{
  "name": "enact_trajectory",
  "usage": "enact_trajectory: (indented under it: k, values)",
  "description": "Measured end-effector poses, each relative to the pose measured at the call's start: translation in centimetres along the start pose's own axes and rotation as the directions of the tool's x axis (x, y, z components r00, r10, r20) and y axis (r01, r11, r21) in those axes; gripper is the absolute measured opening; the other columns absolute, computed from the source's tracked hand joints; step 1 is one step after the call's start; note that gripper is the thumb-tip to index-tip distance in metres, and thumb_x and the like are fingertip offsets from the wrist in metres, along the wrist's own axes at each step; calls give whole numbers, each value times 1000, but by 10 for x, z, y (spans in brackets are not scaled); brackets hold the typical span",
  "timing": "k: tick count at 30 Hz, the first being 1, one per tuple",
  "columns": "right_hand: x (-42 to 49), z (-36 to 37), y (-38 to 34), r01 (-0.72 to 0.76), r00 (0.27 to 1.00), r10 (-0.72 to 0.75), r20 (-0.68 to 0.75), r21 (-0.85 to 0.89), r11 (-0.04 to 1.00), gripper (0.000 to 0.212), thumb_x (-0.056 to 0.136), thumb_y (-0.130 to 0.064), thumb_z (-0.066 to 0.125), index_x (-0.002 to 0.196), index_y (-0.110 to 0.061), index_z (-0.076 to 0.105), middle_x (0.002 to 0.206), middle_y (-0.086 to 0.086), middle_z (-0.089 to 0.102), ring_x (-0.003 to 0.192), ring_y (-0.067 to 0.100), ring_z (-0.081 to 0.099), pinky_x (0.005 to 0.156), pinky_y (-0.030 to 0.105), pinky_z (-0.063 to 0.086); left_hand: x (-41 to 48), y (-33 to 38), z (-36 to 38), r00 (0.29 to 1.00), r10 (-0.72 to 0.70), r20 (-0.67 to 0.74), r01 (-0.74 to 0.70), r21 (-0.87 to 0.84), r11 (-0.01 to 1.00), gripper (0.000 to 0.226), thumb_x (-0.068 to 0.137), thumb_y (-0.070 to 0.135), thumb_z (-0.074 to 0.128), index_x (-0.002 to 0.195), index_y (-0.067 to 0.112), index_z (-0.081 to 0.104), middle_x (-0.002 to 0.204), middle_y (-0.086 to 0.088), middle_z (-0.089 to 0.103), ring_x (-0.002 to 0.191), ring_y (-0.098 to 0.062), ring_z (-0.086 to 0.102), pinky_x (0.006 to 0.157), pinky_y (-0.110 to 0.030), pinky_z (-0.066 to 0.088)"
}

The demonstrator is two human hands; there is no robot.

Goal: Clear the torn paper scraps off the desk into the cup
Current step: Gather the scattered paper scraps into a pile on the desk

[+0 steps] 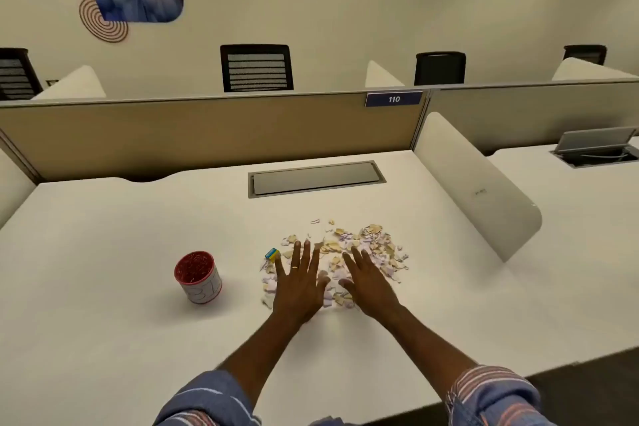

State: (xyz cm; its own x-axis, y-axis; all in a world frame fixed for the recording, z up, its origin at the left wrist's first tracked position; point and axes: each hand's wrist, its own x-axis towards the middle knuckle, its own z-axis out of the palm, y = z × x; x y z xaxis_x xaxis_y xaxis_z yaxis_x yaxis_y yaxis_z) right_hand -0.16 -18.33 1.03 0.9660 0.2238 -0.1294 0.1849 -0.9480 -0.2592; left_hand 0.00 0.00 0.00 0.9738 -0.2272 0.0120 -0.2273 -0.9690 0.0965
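A loose heap of torn paper scraps [371, 245], tan, white and pale purple, lies on the white desk [121, 235] in front of me. My left hand [300, 284] rests palm down with fingers spread on the heap's left part. My right hand [368, 282] lies flat beside it on the middle of the heap, fingers apart. Neither hand holds anything. A cup [197, 277] with a red inside and a white wall stands upright to the left, about a hand's width from the scraps. Scraps under both palms are hidden.
A small blue and yellow block [272, 254] sits at the heap's left edge, by my left fingertips. A grey cable hatch [316, 178] is set in the desk farther back. A tan partition [207, 128] closes the far side, and a white divider [484, 190] stands at the right.
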Motion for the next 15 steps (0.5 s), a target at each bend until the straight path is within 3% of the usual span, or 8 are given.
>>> enact_trajectory:
  k: [5,9,12,15]
  values:
    - [-9,17,-2,-3,994,12,105,-81,997,64,106,-38,39,160,-25,7,169,7,-5,155,37,-2,126,46,14,-16,0,17,973,-35,228,48,-48,998,75,97,60,34,156,33,-3,164,-3,-17,150,-35,-16,116,-66,9]
    - [-14,29,-1,13,989,-3,146,-72,997,63,106,-31,42,159,-30,8,169,7,-7,155,40,-2,125,48,17,-22,-1,20,956,-27,291,55,-88,995,77,98,47,47,155,39,-4,165,-3,-13,151,-38,-10,115,-61,24]
    - [-18,37,-1,45,984,-30,174,-82,996,62,106,-25,42,159,-30,10,169,7,-6,155,36,1,124,47,22,-27,-4,21,955,8,297,19,-90,996,66,101,36,46,155,38,9,165,-3,-6,152,-34,-3,108,-47,40]
    - [-22,46,-1,84,986,-70,154,-89,993,58,107,-20,39,159,-29,16,169,8,1,156,28,9,124,39,24,-30,-6,23,948,16,317,33,-151,988,53,103,28,44,153,34,25,165,-5,4,153,-30,5,111,-44,37]
